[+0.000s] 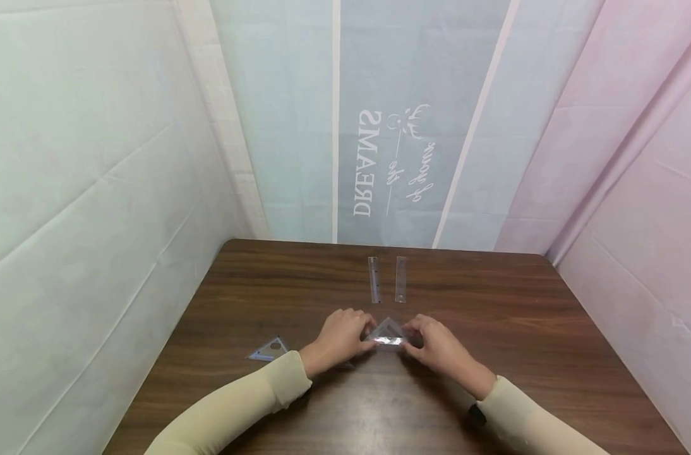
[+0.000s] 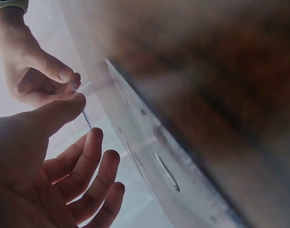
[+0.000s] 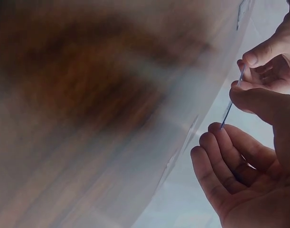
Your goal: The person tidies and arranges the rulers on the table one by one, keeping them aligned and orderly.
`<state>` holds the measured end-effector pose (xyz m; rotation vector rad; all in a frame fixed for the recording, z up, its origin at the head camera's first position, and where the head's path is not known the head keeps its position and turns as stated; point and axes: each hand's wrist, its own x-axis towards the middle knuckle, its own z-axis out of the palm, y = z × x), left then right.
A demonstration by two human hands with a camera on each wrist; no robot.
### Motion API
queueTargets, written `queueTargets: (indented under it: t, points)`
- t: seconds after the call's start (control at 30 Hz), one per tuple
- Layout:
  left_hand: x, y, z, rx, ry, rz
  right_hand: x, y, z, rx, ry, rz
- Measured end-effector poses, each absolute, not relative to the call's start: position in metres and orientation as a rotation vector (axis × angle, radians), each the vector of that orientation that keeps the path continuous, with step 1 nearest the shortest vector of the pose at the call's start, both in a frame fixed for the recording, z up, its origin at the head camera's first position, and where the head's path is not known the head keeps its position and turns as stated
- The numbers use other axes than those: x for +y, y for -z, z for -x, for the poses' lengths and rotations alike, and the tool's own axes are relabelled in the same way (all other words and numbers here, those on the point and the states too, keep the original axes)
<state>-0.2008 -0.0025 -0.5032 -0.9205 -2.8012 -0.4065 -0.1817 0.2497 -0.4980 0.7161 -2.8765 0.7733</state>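
A clear set square is held level between both hands, its point facing the far side of the table and light glinting off its near edge. My left hand pinches its left corner between thumb and fingertips. At the opposite corner, my right hand pinches it the same way. Both wrist views show the held set square edge-on as a thin line, with the other fingers of each hand loosely bent. A second clear set square lies on the table left of the left hand, partly covered by that forearm.
Two clear rulers, a left one and a right one, lie side by side beyond the hands. The brown wooden table meets a printed curtain at its back edge, with pale cloth walls at both sides.
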Motion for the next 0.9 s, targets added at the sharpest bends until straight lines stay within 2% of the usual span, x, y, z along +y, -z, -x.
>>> queueTargets:
  t: [0.43,0.9]
  points:
    - [-0.009,0.500,0.177,-2.865,0.424,0.946,0.248,0.498,0.166,-2.870,-0.826,-0.824]
    - [-0.006,0.500,0.168,-2.890,0.372,0.954,0.249,0.503,0.160,-2.869,-0.845,-0.872]
